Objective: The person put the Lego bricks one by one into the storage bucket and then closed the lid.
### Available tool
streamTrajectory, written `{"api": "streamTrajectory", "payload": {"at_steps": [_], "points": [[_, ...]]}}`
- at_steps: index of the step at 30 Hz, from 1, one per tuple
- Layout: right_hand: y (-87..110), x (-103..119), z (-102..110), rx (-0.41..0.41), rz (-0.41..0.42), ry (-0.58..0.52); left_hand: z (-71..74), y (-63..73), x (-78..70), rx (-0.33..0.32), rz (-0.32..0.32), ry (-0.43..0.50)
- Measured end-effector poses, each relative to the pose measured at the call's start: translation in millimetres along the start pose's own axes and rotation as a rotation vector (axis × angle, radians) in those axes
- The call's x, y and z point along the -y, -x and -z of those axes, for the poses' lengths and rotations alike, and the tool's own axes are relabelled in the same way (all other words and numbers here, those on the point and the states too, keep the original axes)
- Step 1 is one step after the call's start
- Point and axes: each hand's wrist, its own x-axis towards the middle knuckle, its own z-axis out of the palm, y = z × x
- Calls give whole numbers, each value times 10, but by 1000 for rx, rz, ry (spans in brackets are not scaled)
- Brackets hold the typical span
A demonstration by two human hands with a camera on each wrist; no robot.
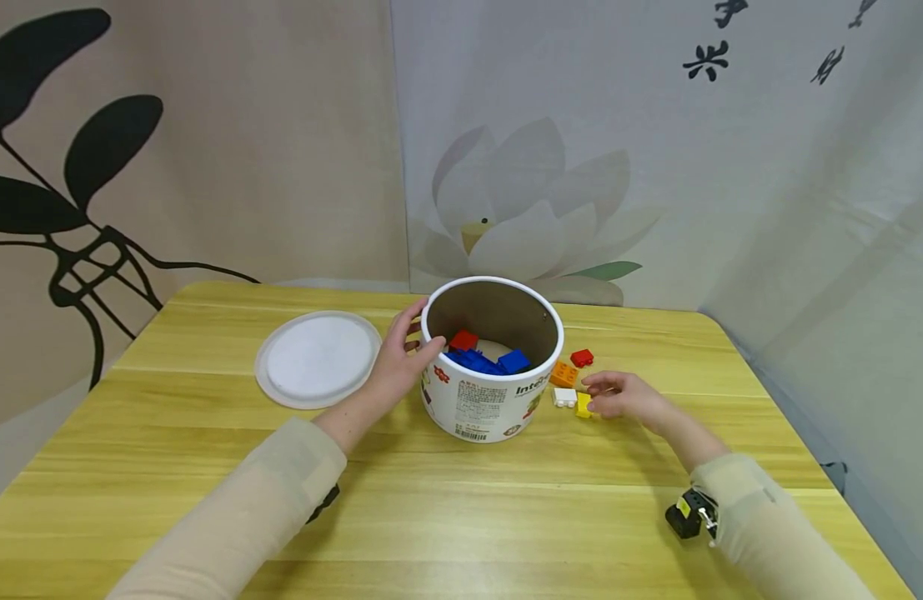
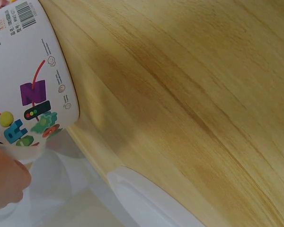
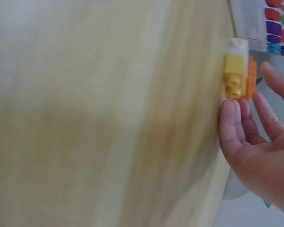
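Observation:
A round white bucket (image 1: pixel 446 408) with printed pictures stands at the table's middle. Inside lie a red toy brick (image 1: pixel 464 340) and several blue bricks (image 1: pixel 514 362). My left hand (image 1: pixel 396 360) grips the bucket's left rim, thumb toward the front. Right of the bucket, my right hand (image 1: pixel 632 400) has its fingers loosely bent, with the fingertips right at a yellow brick (image 3: pixel 234 66). Next to that brick lie a white brick (image 1: pixel 564 397) and an orange brick (image 1: pixel 564 373). A small red brick (image 1: pixel 582 358) sits a little farther back.
To the left of the bucket a round white lid (image 1: pixel 318 358) lies flat on the wooden table (image 1: pixel 461 517). Printed cloth curtains (image 1: pixel 296 150) hang behind the table's back edge and along its right side.

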Motion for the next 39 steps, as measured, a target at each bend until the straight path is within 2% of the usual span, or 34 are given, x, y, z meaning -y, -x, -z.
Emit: {"api": "streamTrajectory", "payload": {"at_steps": [5, 7, 13, 19, 25, 31, 39], "points": [[4, -12, -33, -23, 21, 66, -4, -122, 215, -6, -20, 0], [2, 0, -42, -32, 26, 94, -10, -143, 259, -16, -35, -10], [-13, 34, -58, -56, 34, 156, -16, -152, 295, -46, -75, -13], [-12, 61, -64, -77, 23, 163, -20, -154, 291, -54, -80, -15], [2, 52, -42, -72, -31, 96, -20, -148, 286, -40, -69, -21], [23, 49, -3, -47, -106, -56, -21, -148, 298, -35, -70, -26], [63, 140, 78, -25, -86, -134, -19, -140, 295, -41, -58, -26]]}}
